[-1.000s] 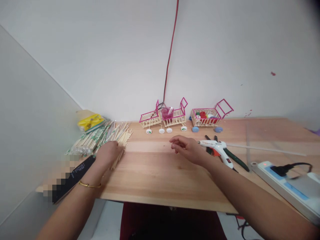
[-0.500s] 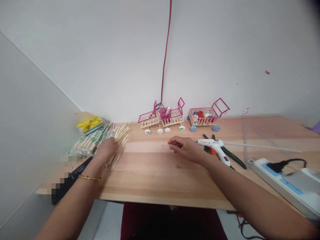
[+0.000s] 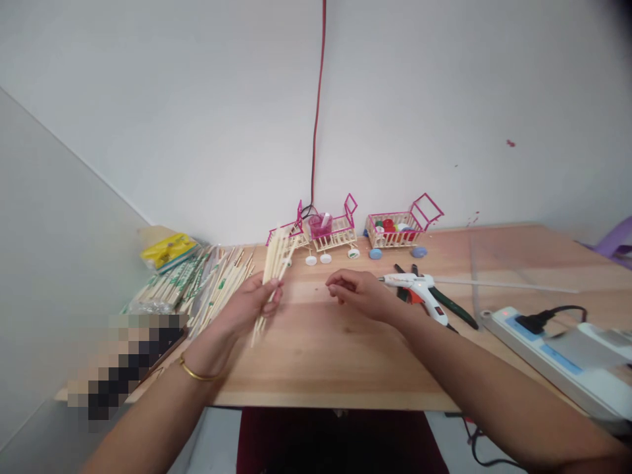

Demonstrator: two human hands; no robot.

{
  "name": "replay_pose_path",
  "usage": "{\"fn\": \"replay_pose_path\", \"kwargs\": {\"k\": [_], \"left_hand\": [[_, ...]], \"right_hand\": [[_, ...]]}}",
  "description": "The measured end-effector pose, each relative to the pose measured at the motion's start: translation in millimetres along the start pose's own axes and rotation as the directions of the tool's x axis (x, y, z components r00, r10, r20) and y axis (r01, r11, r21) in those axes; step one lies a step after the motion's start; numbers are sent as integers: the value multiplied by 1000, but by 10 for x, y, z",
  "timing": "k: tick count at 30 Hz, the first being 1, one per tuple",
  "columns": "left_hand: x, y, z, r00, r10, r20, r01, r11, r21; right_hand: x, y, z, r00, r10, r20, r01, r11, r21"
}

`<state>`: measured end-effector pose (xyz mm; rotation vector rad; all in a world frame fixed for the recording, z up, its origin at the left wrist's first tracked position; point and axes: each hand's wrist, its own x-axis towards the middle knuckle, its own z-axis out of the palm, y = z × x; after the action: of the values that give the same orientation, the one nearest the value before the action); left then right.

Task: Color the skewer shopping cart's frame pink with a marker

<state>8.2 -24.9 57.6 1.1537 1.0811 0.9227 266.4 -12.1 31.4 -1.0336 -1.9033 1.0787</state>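
Observation:
A bundle of thin bamboo sticks (image 3: 277,253) stands nearly upright in my left hand (image 3: 257,299), whose fingers are wrapped round its lower part. My right hand (image 3: 353,293) is loosely curled above the tabletop, thumb a little apart from the fingers, with nothing visible in it. Just right of it lies a white hot glue gun (image 3: 419,284) with an orange trigger, resting over dark green-handled pliers (image 3: 457,308). More loose bamboo sticks (image 3: 224,280) lie beyond my left forearm.
Along the wall stand small stick carts with magenta rims: one partly hidden (image 3: 299,227), one by a pink cup (image 3: 336,225), another holding colourful little pots (image 3: 395,234). Left are packaged sticks (image 3: 165,283) and a yellow packet (image 3: 170,250). A power strip (image 3: 548,362) lies right.
My left hand has lifted a bundle of bamboo sticks from the pile and brought it right, toward the middle. My right hand has stayed nearly in place. The view has shifted slightly.

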Motion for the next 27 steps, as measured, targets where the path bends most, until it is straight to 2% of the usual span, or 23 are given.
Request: {"fn": "replay_pose_path", "kwargs": {"k": [3,6,9,11,12,13,14,15,16,17,18,19,21,23,25,27], "left_hand": [[43,-73,353,990,-34,140,25,998,64],[91,-168,603,964,-39,262,-7,985,173],[145,-219,666,958,-55,283,-6,978,210],[188,-199,578,972,-73,225,-2,949,315],[210,-173,499,980,-72,186,-14,906,423],[232,-140,402,989,-31,145,-62,800,596],[251,-105,296,991,8,135,-111,625,773],[266,-71,189,995,61,82,-100,428,898],[276,-43,88,997,67,26,-43,254,966],[281,-21,-1,999,44,-29,23,116,993],[281,-8,-73,997,21,-79,79,17,997],[277,-3,-128,993,3,-114,114,-50,992],[268,-8,-197,988,-18,-151,148,-124,981],[265,-21,-241,986,-14,-164,160,-143,977],[270,-26,-292,983,-11,-185,182,-139,973],[274,-18,-367,976,-26,-217,211,-139,967]], "right_hand": [[-2,-38,18,999,47,7,-47,990,135],[3,-45,30,998,65,24,-68,984,162],[23,-8,24,992,123,-38,-113,976,188],[38,14,0,975,170,-144,-137,968,211],[42,17,-17,961,176,-215,-129,968,216],[43,13,-36,945,159,-285,-97,971,218],[38,2,-55,931,119,-345,-45,976,215],[26,-16,-71,919,62,-389,20,979,202],[10,-36,-81,908,-4,-418,87,980,180],[-11,-56,-84,900,-70,-429,144,979,143],[-33,-72,-79,893,-130,-432,189,977,96],[-55,-82,-67,888,-179,-422,220,974,49],[-83,-76,-29,901,-249,-354,251,967,-40],[-84,-46,10,946,-252,-205,227,964,-138],[-67,-15,32,979,-194,-64,175,958,-229],[-48,-3,30,989,-148,-31,135,956,-260]]}}
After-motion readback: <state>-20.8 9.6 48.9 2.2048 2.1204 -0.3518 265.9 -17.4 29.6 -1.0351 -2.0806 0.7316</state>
